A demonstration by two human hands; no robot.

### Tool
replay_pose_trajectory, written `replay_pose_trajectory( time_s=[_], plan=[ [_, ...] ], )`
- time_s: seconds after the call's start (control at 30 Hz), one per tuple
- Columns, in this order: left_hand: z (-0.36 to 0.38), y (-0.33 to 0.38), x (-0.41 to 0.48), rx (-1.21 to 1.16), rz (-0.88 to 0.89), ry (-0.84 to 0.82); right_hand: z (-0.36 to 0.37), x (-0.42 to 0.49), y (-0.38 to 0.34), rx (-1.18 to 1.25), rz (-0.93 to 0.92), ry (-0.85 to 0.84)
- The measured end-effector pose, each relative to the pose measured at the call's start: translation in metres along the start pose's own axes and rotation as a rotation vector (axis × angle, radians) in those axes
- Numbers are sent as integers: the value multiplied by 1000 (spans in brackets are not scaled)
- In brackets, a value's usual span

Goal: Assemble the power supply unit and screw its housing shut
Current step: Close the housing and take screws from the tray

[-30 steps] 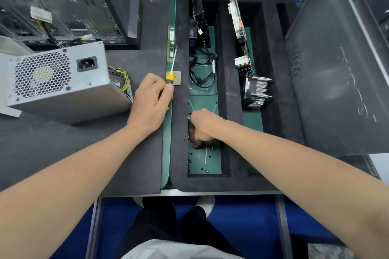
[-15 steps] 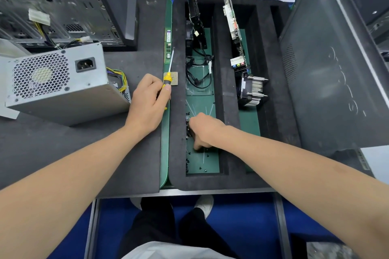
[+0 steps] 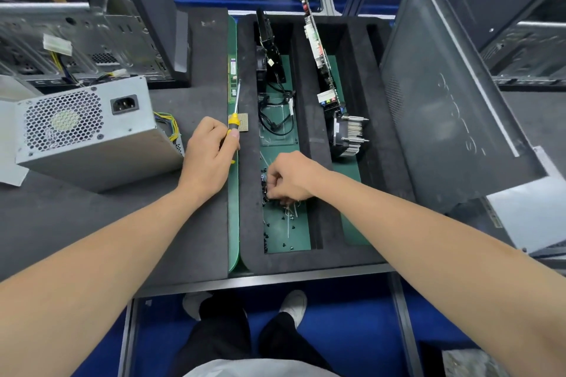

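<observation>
head view, desk [image 3: 92,217] with dark foam mat.

- power supply unit [image 3: 88,131]: at 10 o'clock in the view, lying on the desk, fan grille and mains socket facing the camera. coloured wires come out of its 3 o'clock end. its near bottom edge sits well back from the desk's front edge, with bare mat between.
- left hand [image 3: 208,156]: just off the unit's 3 o'clock corner, not touching it. fingers wrapped round the yellow-and-black handle of a screwdriver [image 3: 234,119]; shaft points to 12 o'clock along the green strip between mat and foam tray [image 3: 324,257].
- right hand [image 3: 291,176]: down in the tray's left compartment, fingers curled, tips among the loose black screws [image 3: 277,223]. cannot tell whether it pinches one. more screws lie scattered toward 6 o'clock of the hand on the green floor.
- same compartment, 12 o'clock of the right hand: coiled black cable [image 3: 275,119].
- next compartment, toward 2 o'clock: heatsink [image 3: 349,135], with an expansion card [image 3: 318,49] standing on edge beyond it.
- side panel [image 3: 444,119] leans at 3 o'clock, its lower edge close along the tray's right wall.
- open computer case [image 3: 76,46] at 11 o'clock behind the unit.
</observation>
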State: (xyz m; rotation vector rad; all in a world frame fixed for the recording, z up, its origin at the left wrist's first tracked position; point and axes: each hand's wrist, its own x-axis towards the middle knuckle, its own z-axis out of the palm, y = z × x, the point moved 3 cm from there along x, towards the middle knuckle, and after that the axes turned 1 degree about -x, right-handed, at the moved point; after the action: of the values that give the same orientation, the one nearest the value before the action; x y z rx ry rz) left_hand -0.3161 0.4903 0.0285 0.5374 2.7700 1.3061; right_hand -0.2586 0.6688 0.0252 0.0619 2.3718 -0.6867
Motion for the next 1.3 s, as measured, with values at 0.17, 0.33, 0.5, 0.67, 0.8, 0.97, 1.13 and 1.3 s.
replay_pose_trajectory(
  time_s=[0.17,0.33,0.5,0.67,0.8,0.97,1.13,1.3],
  plan=[
    [-2,4,-2,3,15,-26,-13,-13,3,109,-10,151],
    [-9,16,-9,-146,-39,-101,-25,-27,5,434,-48,280],
    [-28,48,-15,-133,54,-90,-43,-36,-20,986,-182,330],
    [-73,74,-14,-154,48,44,-56,-42,-63,1171,-314,299],
    [-107,86,-17,-172,16,64,-59,-44,-98,1230,-333,271],
    [-144,93,-21,-160,25,139,-63,-48,-137,1460,-300,75],
    [-178,82,-12,-181,9,207,-65,-43,-176,1547,-306,48],
    [-203,57,-2,-572,-241,315,-61,-39,-220,1106,-506,357]
  ],
)
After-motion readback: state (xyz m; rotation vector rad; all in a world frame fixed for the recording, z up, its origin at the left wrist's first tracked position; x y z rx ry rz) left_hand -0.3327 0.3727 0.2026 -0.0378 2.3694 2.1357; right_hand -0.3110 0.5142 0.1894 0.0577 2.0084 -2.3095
